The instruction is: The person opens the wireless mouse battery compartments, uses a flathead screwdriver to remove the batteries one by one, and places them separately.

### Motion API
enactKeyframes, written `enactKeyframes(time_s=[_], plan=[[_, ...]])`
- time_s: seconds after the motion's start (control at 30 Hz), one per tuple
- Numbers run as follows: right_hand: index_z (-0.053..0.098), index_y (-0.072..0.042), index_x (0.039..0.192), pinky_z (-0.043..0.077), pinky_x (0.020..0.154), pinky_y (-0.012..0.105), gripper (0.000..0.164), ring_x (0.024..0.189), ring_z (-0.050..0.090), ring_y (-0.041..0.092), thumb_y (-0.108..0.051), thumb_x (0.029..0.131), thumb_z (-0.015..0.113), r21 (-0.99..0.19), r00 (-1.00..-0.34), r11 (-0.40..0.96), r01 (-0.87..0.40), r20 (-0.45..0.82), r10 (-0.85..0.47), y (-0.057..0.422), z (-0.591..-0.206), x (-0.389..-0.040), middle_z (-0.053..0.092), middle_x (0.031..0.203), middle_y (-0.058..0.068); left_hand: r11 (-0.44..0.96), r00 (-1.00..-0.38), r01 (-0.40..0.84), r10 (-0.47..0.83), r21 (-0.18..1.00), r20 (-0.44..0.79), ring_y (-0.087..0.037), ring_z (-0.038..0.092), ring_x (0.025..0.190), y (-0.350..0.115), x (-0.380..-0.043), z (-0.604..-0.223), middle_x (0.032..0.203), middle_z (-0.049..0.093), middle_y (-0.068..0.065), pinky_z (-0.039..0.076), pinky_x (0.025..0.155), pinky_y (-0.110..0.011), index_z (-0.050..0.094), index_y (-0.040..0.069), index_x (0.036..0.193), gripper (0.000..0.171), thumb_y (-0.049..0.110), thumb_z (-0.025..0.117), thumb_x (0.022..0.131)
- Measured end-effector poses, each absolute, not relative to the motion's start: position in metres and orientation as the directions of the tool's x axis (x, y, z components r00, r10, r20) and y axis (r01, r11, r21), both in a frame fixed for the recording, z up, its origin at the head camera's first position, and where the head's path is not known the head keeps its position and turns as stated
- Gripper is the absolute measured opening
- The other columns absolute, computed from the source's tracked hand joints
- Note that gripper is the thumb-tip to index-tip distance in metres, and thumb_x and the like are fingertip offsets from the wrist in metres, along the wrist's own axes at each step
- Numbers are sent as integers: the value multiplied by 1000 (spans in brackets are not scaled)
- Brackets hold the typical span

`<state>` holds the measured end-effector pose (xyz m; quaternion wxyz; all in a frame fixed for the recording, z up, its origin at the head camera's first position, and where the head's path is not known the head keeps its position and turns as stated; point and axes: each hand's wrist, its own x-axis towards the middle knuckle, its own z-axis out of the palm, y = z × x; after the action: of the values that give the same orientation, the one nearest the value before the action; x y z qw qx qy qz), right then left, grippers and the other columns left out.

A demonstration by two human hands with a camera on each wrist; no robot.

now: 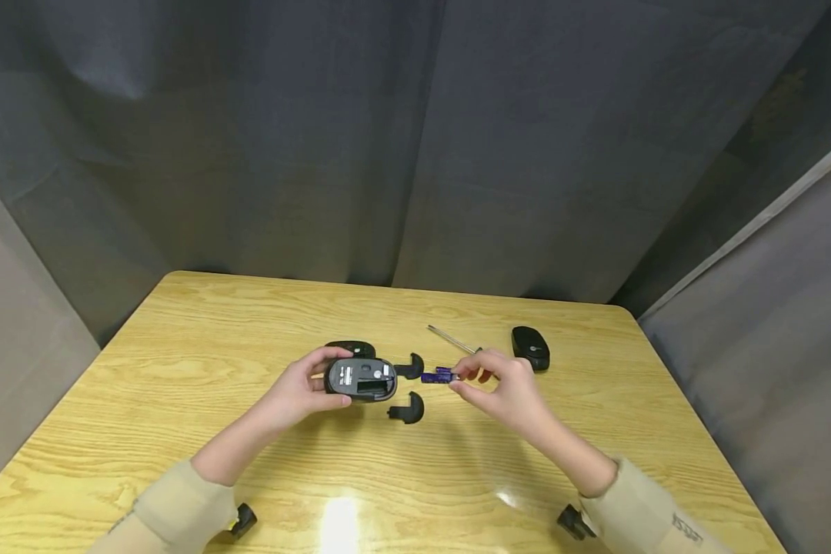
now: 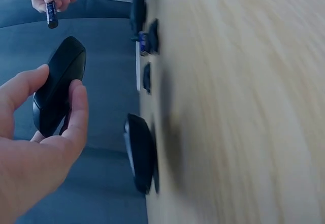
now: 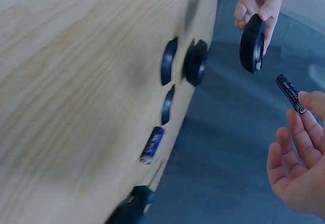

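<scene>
My left hand (image 1: 298, 394) grips a black computer mouse (image 1: 343, 377) by its sides, above the table. Its underside faces up toward the head camera, with the battery slot uncovered. Between thumb and fingertips of my right hand (image 1: 504, 386) is a small dark blue battery (image 3: 289, 93), held apart from the mouse. A second blue battery (image 3: 152, 145) lies on the table below. Two black curved battery covers, one farther back (image 1: 412, 366) and one nearer (image 1: 407, 409), lie just right of the mouse.
Behind the held mouse sits another black mouse (image 1: 352, 348), partly hidden. A third mouse (image 1: 530, 348) rests at the right. A screwdriver (image 1: 452, 338) lies toward the back, its dark handle (image 3: 129, 207) visible in the right wrist view. Grey curtains (image 1: 415, 154) hang behind the wooden table (image 1: 201, 346).
</scene>
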<state>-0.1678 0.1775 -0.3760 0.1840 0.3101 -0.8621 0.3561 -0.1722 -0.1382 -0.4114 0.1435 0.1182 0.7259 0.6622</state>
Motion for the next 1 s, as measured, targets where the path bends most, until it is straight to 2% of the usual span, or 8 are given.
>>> enactKeyframes(time_s=[0.2, 0.43, 0.7, 0.83, 1.0], plan=[[70, -16, 84, 54, 60, 26, 14, 71, 61, 9, -12, 75, 79, -513, -791, 608, -606, 473, -389, 186, -388, -170, 69, 83, -7, 155, -929, -6, 365, 988, -63, -32, 62, 106, -147, -176, -423, 134, 43, -24, 56, 84, -32, 42, 1, 133, 67, -6, 73, 74], [71, -19, 85, 54, 60, 25, 12, 71, 59, 6, -15, 77, 78, -595, -869, 634, -495, 346, -353, 192, -407, -171, 69, 85, -7, 249, -930, -12, 353, 968, -102, -32, 63, 104, -154, -181, -431, 130, 46, -26, 56, 81, -32, 45, 4, 130, 65, -7, 74, 74], [70, -19, 82, 50, 57, 20, 11, 69, 57, 3, -14, 76, 79, -599, -893, 662, -450, 298, -337, 196, -427, -176, 68, 82, -9, 396, -936, -29, 311, 918, -163, -20, 66, 88, -157, -182, -433, 125, 50, -23, 54, 72, -30, 48, 5, 129, 65, 0, 79, 72], [71, -17, 81, 49, 54, 19, 11, 68, 57, 4, -12, 76, 79, -590, -902, 683, -431, 273, -333, 197, -433, -180, 68, 80, -8, 434, -931, -66, 297, 899, -212, -20, 63, 90, -158, -185, -436, 125, 52, -21, 52, 72, -28, 51, 7, 128, 63, 3, 80, 72], [71, -11, 83, 49, 53, 19, 9, 67, 60, 7, -10, 77, 78, -587, -896, 679, -441, 252, -364, 198, -441, -186, 68, 79, -4, 466, -930, -95, 274, 879, -246, -20, 61, 95, -159, -189, -442, 121, 56, -16, 52, 78, -30, 53, 10, 126, 62, 5, 81, 71]])
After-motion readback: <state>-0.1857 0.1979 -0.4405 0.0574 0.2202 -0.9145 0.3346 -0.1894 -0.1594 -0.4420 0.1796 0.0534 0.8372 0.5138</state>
